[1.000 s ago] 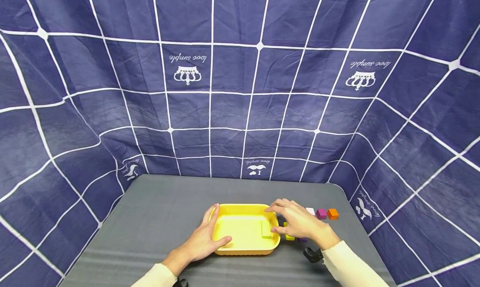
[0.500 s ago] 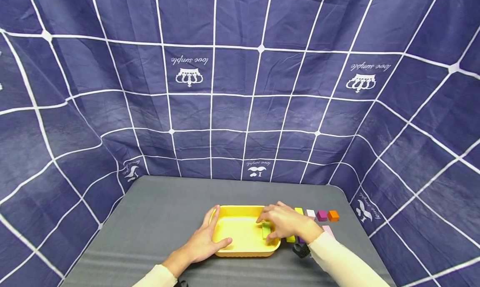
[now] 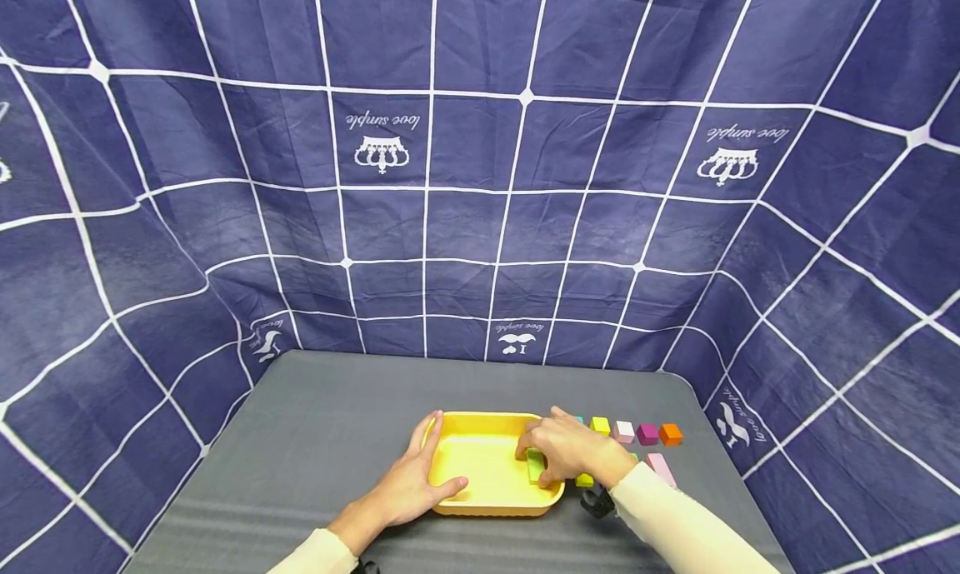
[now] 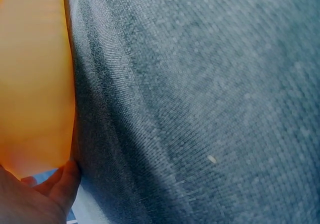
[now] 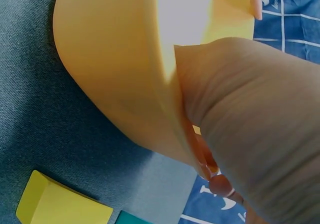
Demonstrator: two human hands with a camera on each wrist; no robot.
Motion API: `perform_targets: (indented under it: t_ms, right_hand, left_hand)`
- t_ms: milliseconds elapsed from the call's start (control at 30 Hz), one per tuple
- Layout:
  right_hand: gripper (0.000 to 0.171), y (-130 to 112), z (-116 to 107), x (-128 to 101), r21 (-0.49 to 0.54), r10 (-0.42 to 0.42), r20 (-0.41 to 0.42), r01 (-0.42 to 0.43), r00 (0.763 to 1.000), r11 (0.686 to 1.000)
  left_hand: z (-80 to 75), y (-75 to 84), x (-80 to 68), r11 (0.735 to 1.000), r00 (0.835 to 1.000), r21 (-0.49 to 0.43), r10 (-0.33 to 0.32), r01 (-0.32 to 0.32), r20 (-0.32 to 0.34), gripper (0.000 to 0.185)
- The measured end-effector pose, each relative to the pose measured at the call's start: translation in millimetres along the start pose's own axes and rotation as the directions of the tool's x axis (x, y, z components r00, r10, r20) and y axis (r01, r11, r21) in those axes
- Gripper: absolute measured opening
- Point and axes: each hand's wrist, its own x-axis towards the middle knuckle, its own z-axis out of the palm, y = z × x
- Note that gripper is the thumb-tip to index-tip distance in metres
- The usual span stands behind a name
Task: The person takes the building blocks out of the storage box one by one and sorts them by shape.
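A yellow plastic tray (image 3: 491,510) rests on the grey tabletop. My left hand (image 3: 405,484) grips its left side, with the thumb over the rim and the fingers along the outer wall. In the left wrist view, fingertips (image 4: 66,181) touch the tray's orange-looking wall (image 4: 37,79). Inside the tray, near its right end, lies a lime-green block (image 3: 535,467). My right hand (image 3: 568,445) reaches over the right rim and pinches this block between thumb and fingers. The right wrist view shows my hand (image 5: 235,89) across the rim, hiding the block.
Right of the tray are yellow (image 3: 600,425), pale pink (image 3: 623,431), purple (image 3: 648,433) and orange (image 3: 671,434) cubes. A pink block (image 3: 661,468) and another yellow block (image 3: 584,480) lie nearer. Blue patterned cloth (image 3: 480,224) surrounds the table.
My right hand has moved left and down into the tray, and its fingers have closed around the lime-green block. More blocks show on the right. My left hand stays on the tray.
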Motion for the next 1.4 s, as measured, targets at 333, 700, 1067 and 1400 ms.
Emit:
perform_targets:
  t_ms: [333, 700, 1067, 1400]
  right_hand:
    - [0.044, 1, 2, -2, -0.013, -0.009, -0.032, 0.008, 0.999, 1.0]
    - [0.05, 0, -2, -9, 0.023, 0.005, -0.105, -0.002, 0.994, 1.0]
    - [0.055, 2, 0, -18, 0.112, -0.054, -0.22, 0.08, 0.974, 0.99]
    - [0.05, 4, 0, -29, 0.084, -0.082, -0.348, 0.119, 0.934, 0.989]
  left_hand:
    - [-1.7, 3.2, -2.1, 1.0, 1.0, -0.005, -0.001, 0.001, 0.0, 0.123]
    - [-0.2, 0.0, -0.1, 1.0, 1.0, 0.004, -0.003, 0.003, -0.001, 0.122]
    - [1.1, -1.0, 0.6, 1.0, 1.0, 0.005, -0.013, 0.013, 0.001, 0.122]
    - [1.3, -0.3, 0.3, 1.0, 1.0, 0.002, -0.012, 0.012, -0.01, 0.121]
